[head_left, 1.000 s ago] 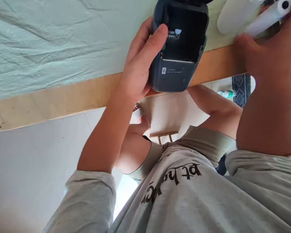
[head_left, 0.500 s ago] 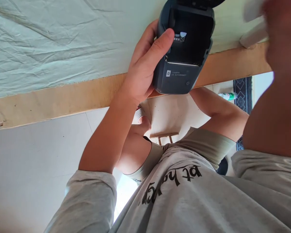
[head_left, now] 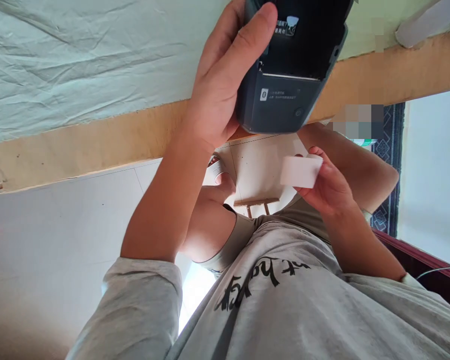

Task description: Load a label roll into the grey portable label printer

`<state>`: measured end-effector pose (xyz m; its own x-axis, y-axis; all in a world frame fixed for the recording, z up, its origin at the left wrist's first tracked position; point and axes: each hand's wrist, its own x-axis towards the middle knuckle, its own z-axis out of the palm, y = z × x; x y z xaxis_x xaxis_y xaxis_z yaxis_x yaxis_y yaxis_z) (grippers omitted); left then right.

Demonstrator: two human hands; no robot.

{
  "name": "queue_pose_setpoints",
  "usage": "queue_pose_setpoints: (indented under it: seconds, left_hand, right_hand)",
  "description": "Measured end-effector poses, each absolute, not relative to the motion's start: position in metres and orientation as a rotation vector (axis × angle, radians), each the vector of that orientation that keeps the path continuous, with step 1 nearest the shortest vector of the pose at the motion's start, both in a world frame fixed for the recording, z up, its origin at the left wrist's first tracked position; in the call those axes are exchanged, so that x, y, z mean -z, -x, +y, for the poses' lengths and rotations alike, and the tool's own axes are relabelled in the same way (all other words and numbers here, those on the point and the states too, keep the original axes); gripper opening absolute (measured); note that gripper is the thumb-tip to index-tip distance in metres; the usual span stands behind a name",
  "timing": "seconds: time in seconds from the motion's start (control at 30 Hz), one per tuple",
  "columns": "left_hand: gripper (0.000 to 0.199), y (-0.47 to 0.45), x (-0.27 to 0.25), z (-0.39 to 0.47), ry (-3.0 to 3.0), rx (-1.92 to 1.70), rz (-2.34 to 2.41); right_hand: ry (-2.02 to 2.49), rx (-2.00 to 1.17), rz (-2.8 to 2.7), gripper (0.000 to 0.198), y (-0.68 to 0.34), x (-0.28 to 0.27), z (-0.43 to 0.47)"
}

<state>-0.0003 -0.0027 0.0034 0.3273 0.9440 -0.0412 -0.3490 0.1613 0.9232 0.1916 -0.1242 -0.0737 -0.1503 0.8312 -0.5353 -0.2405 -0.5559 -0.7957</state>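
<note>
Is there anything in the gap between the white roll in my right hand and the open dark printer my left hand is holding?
Nothing visible. The right hand pinches the white roll just below the dark printer, which the left hand grips. Only floor shows in the gap, and the printer's bay looks dark inside.

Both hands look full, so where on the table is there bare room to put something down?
Free: the green cloth left of the left hand holding the printer. Crowded: the right end, where a white object lies above the right hand.
</note>
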Motion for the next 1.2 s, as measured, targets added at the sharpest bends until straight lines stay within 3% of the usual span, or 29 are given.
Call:
queue_pose_setpoints:
  seconds: [0.43, 0.7, 0.97, 1.2]
  left_hand:
    - [0.024, 0.000, -0.002, -0.003, -1.011, -1.083, 0.672]
    - [0.031, 0.003, 0.001, -0.002, -1.137, -1.061, 0.763]
    - [0.026, -0.003, -0.001, -0.003, -0.962, -1.050, 0.682]
    - [0.019, -0.001, 0.003, 0.002, -0.873, -1.070, 0.686]
  right_hand:
    - [1.439, -1.855, -0.380, 0.049, -0.210, 0.153, -0.143]
    - [1.456, -1.913, -0.441, 0.051, -0.209, 0.158, -0.145]
    - [1.440, -1.762, -0.792, 0.046, -0.197, 0.102, -0.138]
    - [1.266, -1.132, -1.031, 0.042, -0.172, 0.010, -0.080]
